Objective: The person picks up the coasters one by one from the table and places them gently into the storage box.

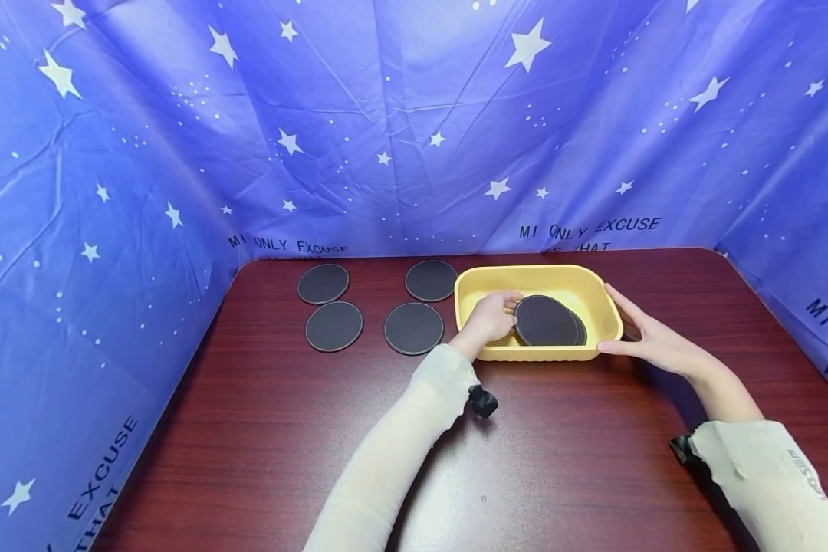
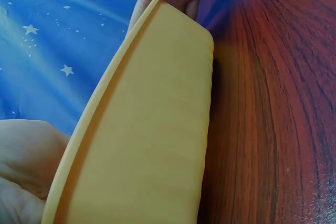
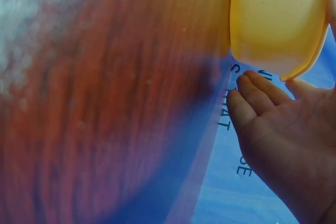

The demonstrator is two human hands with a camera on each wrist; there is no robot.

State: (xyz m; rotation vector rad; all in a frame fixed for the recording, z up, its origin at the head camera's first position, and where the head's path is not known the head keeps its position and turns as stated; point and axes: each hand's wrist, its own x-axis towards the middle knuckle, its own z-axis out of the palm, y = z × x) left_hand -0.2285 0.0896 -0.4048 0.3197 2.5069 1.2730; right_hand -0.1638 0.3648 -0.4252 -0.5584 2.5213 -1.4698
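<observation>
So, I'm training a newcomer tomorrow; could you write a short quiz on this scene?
1. How many flat, round black discs lie on the glossy dark-red wood-grain table outside the yellow, rounded-rectangular bin?
2. True or false: the left hand reaches inside the bin.
3. Where is the right hand? a) flat on the table; b) at the bin's outer right end; c) on a disc.

Key: 1. Four; 2. True; 3. b.

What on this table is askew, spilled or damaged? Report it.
Nothing looks spilled or damaged. Only mildly untidy: in the yellow storage bin, the top black coaster lies off-centre over a lower coaster, whose edge shows at right.
</observation>
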